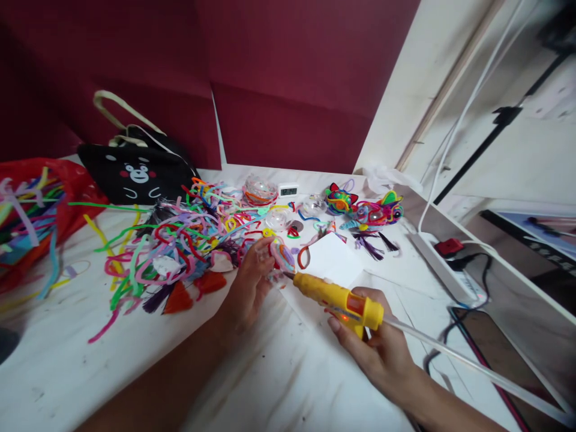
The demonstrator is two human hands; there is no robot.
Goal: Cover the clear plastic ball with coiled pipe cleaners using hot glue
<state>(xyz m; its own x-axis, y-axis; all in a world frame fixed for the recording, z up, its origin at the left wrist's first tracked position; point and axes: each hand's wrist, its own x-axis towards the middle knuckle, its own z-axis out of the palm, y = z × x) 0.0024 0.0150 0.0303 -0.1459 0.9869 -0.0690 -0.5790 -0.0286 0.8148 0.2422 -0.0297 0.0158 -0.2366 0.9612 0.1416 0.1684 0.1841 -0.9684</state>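
My right hand [382, 336] is wrapped round the handle of a yellow hot glue gun [333, 295], whose small light glows orange. A long clear glue stick [454, 354] juts from its back end. The nozzle points left, at or very near a clear plastic piece with pink and coloured pipe cleaners [283, 257] on it. My left hand [252, 276] holds that piece between thumb and fingers. Part of it is hidden by the fingers. A sheet of white paper [330, 258] lies just beyond the nozzle.
Loose pipe cleaners [166, 252] and tassels [177, 297] are heaped at left. A black bag [139, 174] and red plastic bag [76, 186] stand behind. Finished-looking colourful figures [378, 211], a small clock [288, 190], a power strip [445, 270] and a tablet-like device [504, 354] lie around.
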